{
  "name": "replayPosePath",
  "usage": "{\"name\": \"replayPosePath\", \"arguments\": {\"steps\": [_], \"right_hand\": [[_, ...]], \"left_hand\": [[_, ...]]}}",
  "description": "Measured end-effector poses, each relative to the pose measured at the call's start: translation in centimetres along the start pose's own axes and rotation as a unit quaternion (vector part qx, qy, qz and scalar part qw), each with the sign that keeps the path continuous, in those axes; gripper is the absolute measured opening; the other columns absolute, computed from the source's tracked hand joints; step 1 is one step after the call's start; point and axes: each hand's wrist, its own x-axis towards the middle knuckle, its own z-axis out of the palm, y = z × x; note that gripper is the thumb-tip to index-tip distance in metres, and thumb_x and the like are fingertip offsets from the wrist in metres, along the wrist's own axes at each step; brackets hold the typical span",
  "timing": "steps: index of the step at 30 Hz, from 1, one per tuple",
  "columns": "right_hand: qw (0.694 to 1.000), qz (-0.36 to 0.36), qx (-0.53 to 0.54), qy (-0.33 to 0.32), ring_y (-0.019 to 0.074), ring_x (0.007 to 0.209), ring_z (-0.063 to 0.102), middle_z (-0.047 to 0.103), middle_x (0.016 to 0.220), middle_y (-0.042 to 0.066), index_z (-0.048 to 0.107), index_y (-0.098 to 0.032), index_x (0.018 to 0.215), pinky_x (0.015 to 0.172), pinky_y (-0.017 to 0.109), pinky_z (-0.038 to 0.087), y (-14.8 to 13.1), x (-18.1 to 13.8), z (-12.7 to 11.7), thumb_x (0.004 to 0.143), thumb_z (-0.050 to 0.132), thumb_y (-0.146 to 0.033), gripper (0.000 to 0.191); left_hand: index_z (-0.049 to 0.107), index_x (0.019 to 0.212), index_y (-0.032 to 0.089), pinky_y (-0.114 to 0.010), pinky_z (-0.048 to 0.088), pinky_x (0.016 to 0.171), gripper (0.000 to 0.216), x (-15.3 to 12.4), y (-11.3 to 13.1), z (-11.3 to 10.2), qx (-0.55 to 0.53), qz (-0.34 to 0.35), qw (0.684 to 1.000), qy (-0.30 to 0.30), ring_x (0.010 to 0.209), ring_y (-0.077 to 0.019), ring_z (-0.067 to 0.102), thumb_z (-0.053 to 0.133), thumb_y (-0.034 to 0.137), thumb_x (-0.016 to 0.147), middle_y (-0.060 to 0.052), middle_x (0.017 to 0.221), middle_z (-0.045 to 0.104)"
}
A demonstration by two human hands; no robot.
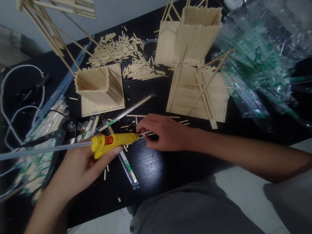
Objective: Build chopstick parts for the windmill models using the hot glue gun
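Note:
My left hand (80, 168) is wrapped round a yellow hot glue gun (114, 142), whose nozzle points right. A long translucent glue stick (38, 152) sticks out of the gun's back end to the left. Just beyond the nozzle, my right hand (165, 132) is closed in a pinch on thin wooden sticks (148, 133). The nozzle tip is at or very near these sticks; whether it touches them I cannot tell. Under and beside the hands lie paper-wrapped chopsticks (128, 167) in clear sleeves and short cut stick pieces.
Two stick-built structures (99, 87) (197, 32) stand at the back left and back right. A pile of cut stick pieces (116, 49) lies between them. Flat stick panels (183, 88) carry loose sticks. Plastic wrappers (255, 59) cover the right; white cables (2, 95) loop at left.

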Motion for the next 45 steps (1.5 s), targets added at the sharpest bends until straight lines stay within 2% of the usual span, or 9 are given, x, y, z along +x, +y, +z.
{"name": "replayPosePath", "arguments": {"steps": [6,13,18,20,25,34,39,42,45], "right_hand": [[1.0,0.003,-0.001,-0.005,0.0169,0.093,0.061,0.068,0.102,0.008,0.059,-0.015,0.104,0.087,0.032,0.053,0.0,-0.1,0.0,0.082,0.054,-0.003,0.026],[1.0,0.011,-0.003,-0.006,0.0171,0.092,0.061,0.067,0.101,0.007,0.058,-0.016,0.104,0.086,0.032,0.053,-0.1,0.0,-0.1,0.081,0.053,-0.003,0.027],[1.0,0.004,-0.007,0.005,0.017,0.092,0.061,0.067,0.101,0.008,0.057,-0.015,0.108,0.086,0.031,0.052,0.0,-0.1,0.0,0.08,0.053,-0.003,0.031],[1.0,0.007,-0.004,0.009,0.0168,0.092,0.061,0.066,0.103,0.008,0.056,-0.016,0.11,0.086,0.031,0.052,0.0,-0.1,0.0,0.08,0.053,-0.003,0.033],[1.0,0.013,0.002,0.008,0.0159,0.092,0.06,0.065,0.106,0.009,0.055,-0.013,0.113,0.087,0.03,0.053,0.0,-0.2,0.0,0.079,0.053,-0.003,0.035],[1.0,0.016,0.005,0.006,0.0162,0.092,0.06,0.065,0.106,0.008,0.053,-0.016,0.111,0.085,0.031,0.052,0.0,-0.2,0.1,0.079,0.052,-0.004,0.035],[1.0,0.021,0.006,-0.003,0.0166,0.093,0.06,0.065,0.105,0.008,0.053,-0.017,0.111,0.086,0.032,0.052,-0.1,-0.2,0.0,0.08,0.052,-0.004,0.034],[1.0,0.024,0.004,-0.004,0.0166,0.093,0.06,0.065,0.105,0.008,0.053,-0.017,0.111,0.087,0.032,0.052,-0.1,-0.1,-0.1,0.08,0.052,-0.004,0.033],[1.0,0.023,0.003,-0.001,0.0167,0.093,0.06,0.065,0.105,0.008,0.053,-0.016,0.111,0.088,0.032,0.052,-0.1,-0.1,0.0,0.08,0.052,-0.004,0.033]], "left_hand": [[0.074,0.097,0.019,-0.019,0.048,0.063,0.047,0.0,-0.1,0.0,0.007,-0.006,1.0,-0.019,0.068,-0.0088,0.063,0.06,0.063,0.087,-0.001,0.085,0.073],[0.072,0.089,0.018,-0.018,0.046,0.06,0.046,0.0,0.2,-0.3,0.001,0.006,1.0,-0.019,0.062,-0.0073,0.059,0.06,0.063,0.087,0.001,0.076,0.069],[0.073,0.103,0.021,-0.019,0.05,0.067,0.046,-0.1,-0.4,-0.3,-0.013,-0.013,1.0,-0.017,0.079,-0.0113,0.068,0.063,0.063,0.086,0.0,0.094,0.075],[0.073,0.101,0.021,-0.019,0.05,0.069,0.045,-0.1,-0.3,-0.3,-0.006,0.0,1.0,-0.009,0.081,-0.0114,0.068,0.063,0.062,0.086,0.0,0.095,0.075],[0.073,0.092,0.018,-0.019,0.046,0.063,0.041,0.1,0.2,-0.2,0.01,0.046,0.999,0.0,0.069,-0.0078,0.061,0.062,0.057,0.089,0.001,0.083,0.069],[0.068,0.079,0.017,-0.019,0.043,0.061,0.039,0.5,1.0,-0.3,0.042,0.076,0.996,-0.004,0.065,-0.0064,0.056,0.058,0.053,0.093,0.001,0.075,0.064],[0.071,0.083,0.019,-0.018,0.045,0.061,0.038,0.3,0.5,-0.2,0.043,0.083,0.996,0.005,0.066,-0.0067,0.059,0.058,0.054,0.092,0.002,0.077,0.067],[0.072,0.091,0.022,-0.018,0.046,0.061,0.037,0.1,0.1,-0.2,0.035,0.068,0.997,0.008,0.066,-0.0073,0.061,0.058,0.055,0.092,0.002,0.079,0.069],[0.073,0.089,0.022,-0.019,0.044,0.056,0.038,-0.1,-0.2,-0.5,0.03,0.054,0.998,0.01,0.059,-0.0071,0.059,0.059,0.058,0.09,0.003,0.076,0.069]]}}
